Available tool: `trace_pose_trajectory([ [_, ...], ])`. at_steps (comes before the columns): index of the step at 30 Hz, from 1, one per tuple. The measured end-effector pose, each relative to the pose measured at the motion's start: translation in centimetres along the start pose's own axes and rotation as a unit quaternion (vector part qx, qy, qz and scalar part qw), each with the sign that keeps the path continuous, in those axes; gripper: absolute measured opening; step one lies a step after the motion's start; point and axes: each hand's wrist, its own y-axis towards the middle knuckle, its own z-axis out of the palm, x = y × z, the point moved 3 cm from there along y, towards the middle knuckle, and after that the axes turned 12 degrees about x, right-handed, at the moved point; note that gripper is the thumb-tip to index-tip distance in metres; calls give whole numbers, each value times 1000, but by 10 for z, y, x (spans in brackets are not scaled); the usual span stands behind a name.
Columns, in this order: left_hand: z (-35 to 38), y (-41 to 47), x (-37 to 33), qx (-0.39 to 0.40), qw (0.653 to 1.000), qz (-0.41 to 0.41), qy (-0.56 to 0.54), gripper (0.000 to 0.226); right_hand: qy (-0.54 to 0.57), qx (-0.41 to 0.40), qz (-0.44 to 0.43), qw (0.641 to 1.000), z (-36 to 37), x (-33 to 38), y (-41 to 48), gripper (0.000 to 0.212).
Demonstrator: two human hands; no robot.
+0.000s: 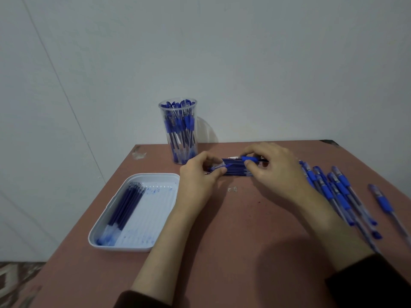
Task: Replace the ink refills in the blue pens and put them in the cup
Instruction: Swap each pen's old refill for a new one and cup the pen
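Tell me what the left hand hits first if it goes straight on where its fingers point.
The left hand would likely meet the bundle of refills just beyond its fingertips; depth is unclear.

A white tray (pixel 155 174) rests on a reddish table (pixel 244 232) by a pale wall (pixel 244 52).

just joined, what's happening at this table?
A person is mid pen refill. The right hand grips a blue pen and the left hand pinches a small pen part, both over a stack of refills. The cup behind already holds many pens; loose pens lie at right, and other refills sit in the white tray.
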Motion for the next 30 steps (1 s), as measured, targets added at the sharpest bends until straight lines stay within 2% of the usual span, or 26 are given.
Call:
trace_pose_trajectory([
  [4, -1, 0, 1, -4, 1000, 1, -1, 13, -31, 22, 20, 999, -1, 2, -1, 17],
  [10, 3, -3, -4, 38, 999, 24, 9, 16, -51, 65, 20, 996, 2, 9, -4, 17],
  [18, 5, -3, -5, 59, 997, 33, -30, 15, 59, 89, 29, 994, 5, 11, -4, 23],
  [21, 6, -3, -7, 48, 995, 45, -78, 23, 112, 76, 35, 990, 2, 14, -3, 11],
  [22, 7, -3, -9, 49, 993, 51, -95, 24, 110, 73, 40, 990, 2, 15, -4, 13],
  [24, 10, -5, -13, 54, 990, 64, -113, 23, 70, 76, 62, 993, 3, 17, -7, 37],
  [26, 12, -7, -15, 64, 986, 68, -141, 25, 38, 73, 84, 993, 3, 18, -8, 48],
  [30, 14, -9, -17, 74, 981, 72, -162, 28, 53, 68, 90, 992, 6, 15, -7, 44],
])
